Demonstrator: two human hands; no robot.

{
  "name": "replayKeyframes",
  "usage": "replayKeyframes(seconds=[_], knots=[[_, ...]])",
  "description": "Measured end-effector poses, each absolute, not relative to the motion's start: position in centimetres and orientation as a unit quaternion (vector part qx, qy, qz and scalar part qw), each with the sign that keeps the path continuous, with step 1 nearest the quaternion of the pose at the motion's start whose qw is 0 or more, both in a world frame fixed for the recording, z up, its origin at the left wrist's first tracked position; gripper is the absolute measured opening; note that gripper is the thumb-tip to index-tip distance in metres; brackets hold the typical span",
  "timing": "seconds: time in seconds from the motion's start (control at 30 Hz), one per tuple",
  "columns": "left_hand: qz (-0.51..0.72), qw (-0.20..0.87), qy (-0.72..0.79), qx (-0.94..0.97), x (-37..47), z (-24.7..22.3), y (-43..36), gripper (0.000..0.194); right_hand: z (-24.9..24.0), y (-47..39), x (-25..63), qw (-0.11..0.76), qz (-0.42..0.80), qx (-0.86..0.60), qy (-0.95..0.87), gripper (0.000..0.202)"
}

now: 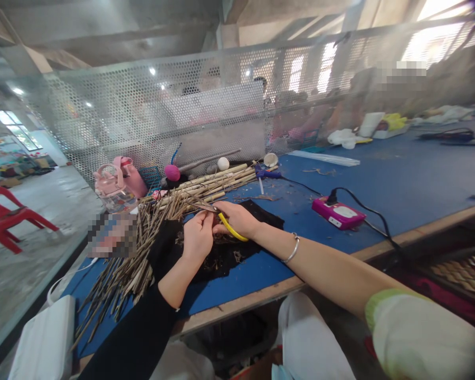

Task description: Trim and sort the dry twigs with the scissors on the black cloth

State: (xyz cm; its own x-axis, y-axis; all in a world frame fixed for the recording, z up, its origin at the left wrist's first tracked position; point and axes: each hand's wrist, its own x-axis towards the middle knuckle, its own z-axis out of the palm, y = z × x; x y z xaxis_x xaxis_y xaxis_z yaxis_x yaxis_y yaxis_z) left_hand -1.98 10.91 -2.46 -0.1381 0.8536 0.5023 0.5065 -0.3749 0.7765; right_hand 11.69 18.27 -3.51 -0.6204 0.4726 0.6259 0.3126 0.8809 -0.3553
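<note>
My right hand (237, 217) is wrapped round a pair of yellow-handled scissors (233, 228), whose metal blades point to the left. My left hand (199, 232) is closed right beside the scissors' pivot, thumb and fingers pinched together. What it pinches is too small or hidden to make out. Under both hands lies a black cloth (217, 269) strewn with dry, root-like scraps. Left of the cloth, a large heap of thin dry twigs (132, 264) is spread on the blue table.
Thicker pale sticks (217, 182) lie behind the hands, with a blue glue gun (267, 173) at their right end. A purple power socket (338, 212) with black cords stands to the right. A pink bottle (132, 177) and a white power box (43, 338) are at the left.
</note>
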Motion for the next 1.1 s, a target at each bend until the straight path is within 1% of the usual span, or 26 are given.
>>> replayKeyframes(seconds=[0.1, 0.2, 0.27, 0.37, 0.47, 0.6, 0.7, 0.9, 1.03, 1.1], knots=[[0.527, 0.152, 0.548, 0.631, -1.98, -2.57, 10.93, 0.033, -3.35, 18.19, 11.87, 0.365, 0.100, -0.238, -0.894, 0.050], [0.523, 0.143, 0.558, 0.628, -2.01, -2.70, 11.06, 0.031, -3.30, 18.21, 11.99, 0.348, 0.093, -0.260, -0.896, 0.048], [0.520, 0.149, 0.560, 0.628, -2.02, -2.77, 11.15, 0.031, -3.32, 18.27, 12.01, 0.344, 0.077, -0.268, -0.897, 0.052], [0.515, 0.178, 0.554, 0.629, -2.03, -2.85, 11.28, 0.034, -3.33, 18.41, 11.97, 0.339, 0.045, -0.277, -0.898, 0.065], [0.507, 0.167, 0.559, 0.634, -2.10, -2.89, 11.41, 0.034, -3.23, 18.49, 11.96, 0.326, 0.031, -0.268, -0.906, 0.072], [0.487, 0.121, 0.575, 0.646, -2.30, -2.78, 11.55, 0.034, -3.23, 18.47, 12.04, 0.322, 0.043, -0.249, -0.912, 0.067], [0.473, 0.105, 0.575, 0.659, -2.36, -2.61, 11.53, 0.032, -3.44, 18.49, 12.06, 0.340, 0.067, -0.251, -0.904, 0.061], [0.523, 0.155, 0.562, 0.622, -2.16, -2.63, 11.22, 0.031, -3.39, 18.51, 11.82, 0.374, 0.108, -0.248, -0.887, 0.048], [0.531, 0.147, 0.558, 0.620, -2.11, -2.76, 11.20, 0.030, -3.19, 18.20, 11.76, 0.372, 0.116, -0.238, -0.890, 0.049], [0.530, 0.149, 0.556, 0.623, -2.06, -2.80, 11.26, 0.029, -3.15, 18.03, 11.72, 0.369, 0.113, -0.244, -0.890, 0.053]])
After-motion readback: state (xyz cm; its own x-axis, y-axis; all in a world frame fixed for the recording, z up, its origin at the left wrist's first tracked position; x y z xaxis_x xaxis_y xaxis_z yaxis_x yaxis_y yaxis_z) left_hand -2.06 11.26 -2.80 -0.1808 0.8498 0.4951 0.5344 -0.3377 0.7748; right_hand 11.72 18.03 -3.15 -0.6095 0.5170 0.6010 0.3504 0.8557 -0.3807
